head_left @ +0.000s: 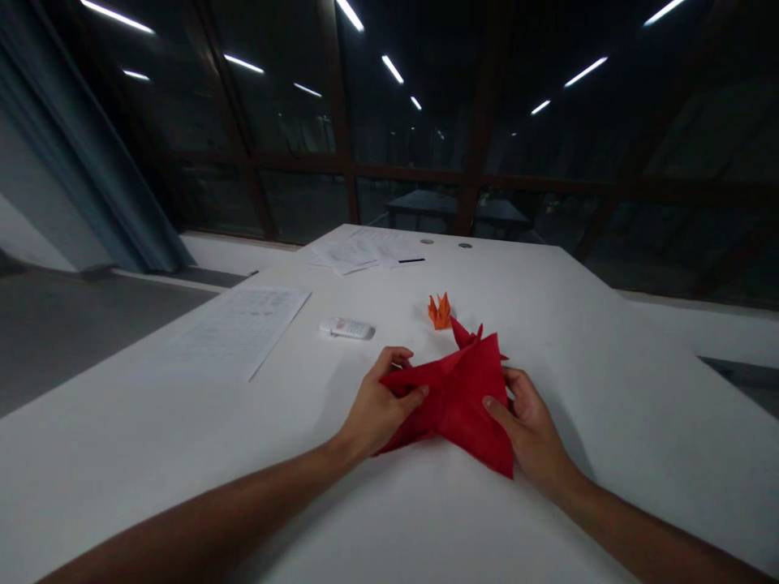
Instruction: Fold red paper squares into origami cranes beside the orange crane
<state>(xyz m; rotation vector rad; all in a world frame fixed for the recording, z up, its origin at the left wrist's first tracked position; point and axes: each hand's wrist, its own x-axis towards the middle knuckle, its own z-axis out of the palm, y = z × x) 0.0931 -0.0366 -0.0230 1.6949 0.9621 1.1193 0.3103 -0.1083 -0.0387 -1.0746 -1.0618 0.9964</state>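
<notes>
A sheet of red paper (468, 410), creased and partly folded, is held up between both hands above the white table (389, 527). My left hand (380, 405) grips its left side, thumb on the near face and fingers behind. On the right edge, my right hand (529, 426) pinches the paper the same way; some of its fingers are hidden behind the sheet. Just beyond the paper's top edge, pointed red folds (466, 334) show; whether they belong to a separate folded piece I cannot tell. A small orange origami figure (441, 311) stands on the table behind them.
A white remote control (346, 328) lies left of the orange figure. Printed sheets (237, 324) cover the table's left side, with more papers (365, 247) and a dark pen (412, 260) farther back. Two round grommets (465, 245) sit near the far edge, before dark windows.
</notes>
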